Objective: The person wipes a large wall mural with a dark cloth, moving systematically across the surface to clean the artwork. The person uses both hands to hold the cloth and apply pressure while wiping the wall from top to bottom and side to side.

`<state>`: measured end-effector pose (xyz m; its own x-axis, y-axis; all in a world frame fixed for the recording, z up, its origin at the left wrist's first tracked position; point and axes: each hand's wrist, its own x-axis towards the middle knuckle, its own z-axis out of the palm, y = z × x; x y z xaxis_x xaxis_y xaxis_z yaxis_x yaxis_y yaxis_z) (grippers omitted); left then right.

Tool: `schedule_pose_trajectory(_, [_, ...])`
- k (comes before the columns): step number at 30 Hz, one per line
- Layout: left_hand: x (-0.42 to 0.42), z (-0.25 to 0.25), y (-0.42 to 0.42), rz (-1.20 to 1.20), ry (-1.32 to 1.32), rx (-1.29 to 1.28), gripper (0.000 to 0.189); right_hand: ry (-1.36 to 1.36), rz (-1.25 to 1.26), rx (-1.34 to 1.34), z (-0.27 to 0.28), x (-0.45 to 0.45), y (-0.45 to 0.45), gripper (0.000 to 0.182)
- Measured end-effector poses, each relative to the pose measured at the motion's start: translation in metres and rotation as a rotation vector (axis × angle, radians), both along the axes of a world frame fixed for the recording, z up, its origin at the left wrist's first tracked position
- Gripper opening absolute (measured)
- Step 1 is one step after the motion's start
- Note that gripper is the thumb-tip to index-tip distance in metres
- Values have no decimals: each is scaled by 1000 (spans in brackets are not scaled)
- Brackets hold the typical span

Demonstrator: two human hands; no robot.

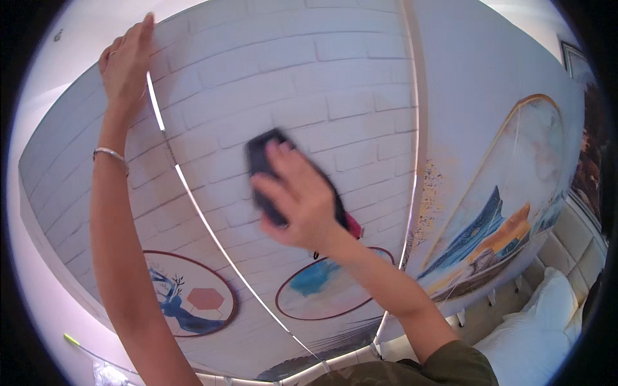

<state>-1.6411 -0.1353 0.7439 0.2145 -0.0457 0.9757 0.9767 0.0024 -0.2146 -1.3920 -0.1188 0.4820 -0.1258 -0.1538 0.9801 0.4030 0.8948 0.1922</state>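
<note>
A folding screen (pixel 299 87) with a white brick print stands upright before me, its panels divided by narrow bright gaps. My left hand (pixel 128 58) is raised to the screen's top edge at the upper left, fingers bent over it. Near the middle, my right hand (pixel 299 198) holds a dark, flat, angular object (pixel 265 149) against or close to the brick-print panel. That object is blurred, and its kind cannot be told. A small red part (pixel 355 226) shows behind my right wrist. Two printed ovals, one with a blue figure (pixel 193 313) and one with a turquoise patch (pixel 309 282), lie lower on the panels.
The right panel (pixel 463 62) bears an arch and coloured feather-like shapes. Beyond it are a white pillow (pixel 531 323), a padded headboard (pixel 574 231) and a framed picture (pixel 591 144). A thin stick with a yellow-green end (pixel 71 339) is at the lower left.
</note>
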Motion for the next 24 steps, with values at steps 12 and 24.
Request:
schedule_pose_trajectory(12, [-8,-2,6,-174,-136,-22,69,194,-267,1,-4,71,31,58])
schedule_pose_trajectory(24, [-41,12,22,-8,125,105,49,550,-165,-418,-183,92,33,66])
